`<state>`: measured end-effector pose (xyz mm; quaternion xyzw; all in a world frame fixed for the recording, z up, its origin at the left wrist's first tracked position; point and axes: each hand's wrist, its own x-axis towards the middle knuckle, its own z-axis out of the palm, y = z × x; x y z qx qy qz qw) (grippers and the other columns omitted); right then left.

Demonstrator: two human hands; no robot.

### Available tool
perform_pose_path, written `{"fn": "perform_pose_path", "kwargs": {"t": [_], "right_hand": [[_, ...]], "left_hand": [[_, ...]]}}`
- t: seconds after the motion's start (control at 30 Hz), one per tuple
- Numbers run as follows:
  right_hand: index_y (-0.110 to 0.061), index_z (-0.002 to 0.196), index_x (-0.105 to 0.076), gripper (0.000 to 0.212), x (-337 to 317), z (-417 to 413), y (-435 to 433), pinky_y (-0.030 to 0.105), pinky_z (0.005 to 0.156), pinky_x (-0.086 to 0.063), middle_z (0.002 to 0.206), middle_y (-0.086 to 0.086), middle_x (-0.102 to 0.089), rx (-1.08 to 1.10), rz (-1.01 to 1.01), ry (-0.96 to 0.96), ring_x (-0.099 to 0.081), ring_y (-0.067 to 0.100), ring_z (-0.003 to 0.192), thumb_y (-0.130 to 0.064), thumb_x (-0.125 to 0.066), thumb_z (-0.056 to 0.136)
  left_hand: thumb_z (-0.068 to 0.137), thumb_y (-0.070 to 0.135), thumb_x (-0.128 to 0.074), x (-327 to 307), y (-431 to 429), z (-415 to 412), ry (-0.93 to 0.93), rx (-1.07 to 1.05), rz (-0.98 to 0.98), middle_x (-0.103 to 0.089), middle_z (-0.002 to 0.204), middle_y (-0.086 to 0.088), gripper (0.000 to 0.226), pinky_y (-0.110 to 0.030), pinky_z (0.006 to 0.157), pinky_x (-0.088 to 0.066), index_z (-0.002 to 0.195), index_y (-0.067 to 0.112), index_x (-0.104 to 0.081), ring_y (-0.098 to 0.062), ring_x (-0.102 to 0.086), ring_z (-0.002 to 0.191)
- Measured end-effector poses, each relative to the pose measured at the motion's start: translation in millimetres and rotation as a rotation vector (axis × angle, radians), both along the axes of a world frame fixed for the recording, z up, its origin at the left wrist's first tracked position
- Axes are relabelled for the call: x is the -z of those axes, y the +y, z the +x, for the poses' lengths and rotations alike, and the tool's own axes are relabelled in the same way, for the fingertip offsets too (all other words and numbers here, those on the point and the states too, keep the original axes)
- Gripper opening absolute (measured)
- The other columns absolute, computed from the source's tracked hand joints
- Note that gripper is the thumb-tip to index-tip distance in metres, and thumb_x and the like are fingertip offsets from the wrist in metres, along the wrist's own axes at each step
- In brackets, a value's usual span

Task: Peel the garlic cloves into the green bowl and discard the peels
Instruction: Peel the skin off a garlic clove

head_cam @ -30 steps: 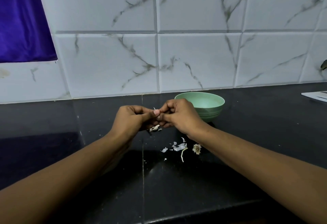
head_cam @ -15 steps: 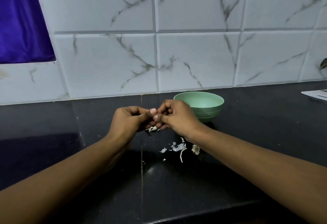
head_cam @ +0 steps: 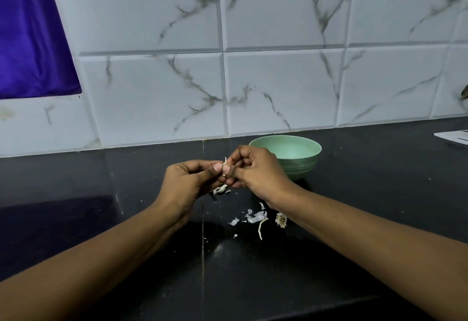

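Observation:
Above the black counter, my left hand (head_cam: 192,181) and my right hand (head_cam: 255,171) meet fingertip to fingertip and pinch one small garlic clove (head_cam: 225,168) between them. Most of the clove is hidden by my fingers; a thin pale tip sticks up. The green bowl (head_cam: 301,156) stands just behind my right hand, near the wall; I see nothing on the part of its inside that shows. Loose white peels (head_cam: 254,216) lie on the counter under my right wrist. More peel scraps (head_cam: 220,189) lie below my left fingers.
A dry garlic root stub (head_cam: 281,219) lies beside the peels. A white paper or booklet (head_cam: 453,138) sits at the far right edge. A marble-tiled wall (head_cam: 278,87) backs the black counter (head_cam: 253,270). A purple cloth (head_cam: 30,42) hangs at upper left.
My hands have stayed together on the clove, shifting only slightly; a thin pale tip of the clove now shows above my fingertips. The bowl and peels have not moved.

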<state>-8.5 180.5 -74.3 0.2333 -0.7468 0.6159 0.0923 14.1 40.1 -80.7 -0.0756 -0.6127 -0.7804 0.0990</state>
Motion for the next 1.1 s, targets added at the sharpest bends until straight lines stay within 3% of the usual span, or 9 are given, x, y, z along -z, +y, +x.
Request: {"fn": "perform_pose_path", "kwargs": {"t": [0.1, 0.23, 0.33, 0.43, 0.5, 0.6, 0.77, 0.97, 1.1], "right_hand": [[-0.013, 0.072, -0.059, 0.018, 1, 0, 0, 0.022, 0.056, -0.055, 0.063, 0.007, -0.063, 0.008, 0.01, -0.009, -0.063, 0.01, 0.053, -0.003, -0.069, 0.083], [-0.007, 0.078, -0.06, 0.01, -9, 0, 6, 0.019, 0.052, -0.054, 0.061, 0.005, -0.065, -0.077, -0.131, -0.194, -0.063, 0.007, 0.051, -0.005, -0.065, 0.086], [-0.008, 0.077, -0.061, 0.011, -13, 0, 9, 0.018, 0.05, -0.053, 0.061, 0.003, -0.064, -0.095, -0.193, -0.256, -0.062, 0.006, 0.05, -0.007, -0.063, 0.088], [-0.01, 0.075, -0.061, 0.013, -15, 2, 8, 0.019, 0.05, -0.054, 0.056, -0.002, -0.064, -0.117, -0.212, -0.27, -0.062, 0.006, 0.05, -0.007, -0.064, 0.087], [-0.01, 0.072, -0.06, 0.015, -17, 3, 7, 0.021, 0.051, -0.055, 0.055, -0.002, -0.063, -0.148, -0.205, -0.295, -0.062, 0.007, 0.049, -0.009, -0.064, 0.087], [-0.008, 0.075, -0.061, 0.014, -19, 4, 8, 0.024, 0.054, -0.057, 0.057, 0.001, -0.059, -0.211, -0.173, -0.367, -0.058, 0.007, 0.047, -0.012, -0.062, 0.089], [-0.007, 0.074, -0.061, 0.021, -20, 4, 11, 0.024, 0.052, -0.057, 0.058, 0.003, -0.054, -0.219, -0.035, -0.375, -0.051, 0.005, 0.044, -0.019, -0.061, 0.091], [-0.009, 0.088, -0.067, 0.003, -24, 0, 14, 0.022, 0.063, -0.055, 0.077, 0.0, -0.072, -0.131, 0.044, -0.056, -0.067, 0.007, 0.069, -0.011, -0.066, 0.087], [-0.003, 0.085, -0.07, 0.004, -22, -1, 13, 0.017, 0.059, -0.052, 0.078, 0.006, -0.073, -0.086, 0.055, -0.074, -0.069, 0.01, 0.069, -0.007, -0.069, 0.083]], "left_hand": [[0.074, 0.006, -0.067, 0, -2, -1, -0.018, 0.007, -0.003, -0.072, 0.067, -0.01, 0.009, -0.017, 0.062, -0.056, 0.08, 0.001, -0.07, -0.013, -0.069, 0.062], [0.079, -0.001, -0.065, -2, -6, 1, 0.043, 0.07, -0.113, -0.075, 0.08, -0.009, 0.015, -0.019, 0.069, -0.057, 0.091, 0.006, -0.072, -0.014, -0.071, 0.075], [0.078, -0.001, -0.07, -7, -10, 3, 0.253, -0.017, -0.435, -0.076, 0.086, 0.0, 0.024, -0.02, 0.074, -0.056, 0.094, 0.017, -0.073, -0.01, -0.072, 0.082], [0.076, 0.008, -0.077, -6, -16, 5, 0.546, -0.226, -0.768, -0.073, 0.083, 0.012, 0.024, -0.01, 0.071, -0.052, 0.096, 0.021, -0.074, 0.003, -0.07, 0.077], [0.075, 0.013, -0.078, -5, -19, 5, 0.737, -0.327, -0.895, -0.071, 0.084, 0.013, 0.022, -0.004, 0.068, -0.048, 0.097, 0.015, -0.075, 0.008, -0.067, 0.077], [0.077, 0.022, -0.075, -7, -23, 4, 0.853, -0.387, -0.982, -0.072, 0.085, 0.008, 0.019, -0.005, 0.067, -0.048, 0.094, 0.014, -0.076, 0.003, -0.066, 0.076], [0.077, 0.024, -0.076, -8, -22, 6, 0.771, -0.341, -0.85, -0.072, 0.075, 0.01, 0.01, -0.014, 0.06, -0.052, 0.084, 0.016, -0.076, 0.0, -0.068, 0.066], [0.075, 0.032, -0.074, -9, -18, 4, 0.481, -0.341, -0.745, -0.071, 0.061, 0.009, 0.004, -0.019, 0.061, -0.054, 0.075, 0.028, -0.072, -0.001, -0.069, 0.06], [0.076, 0.024, -0.076, -9, -14, 5, 0.494, -0.359, -0.833, -0.067, 0.057, 0.016, 0.008, -0.006, 0.057, -0.046, 0.074, 0.031, -0.072, 0.006, -0.065, 0.059]]}}
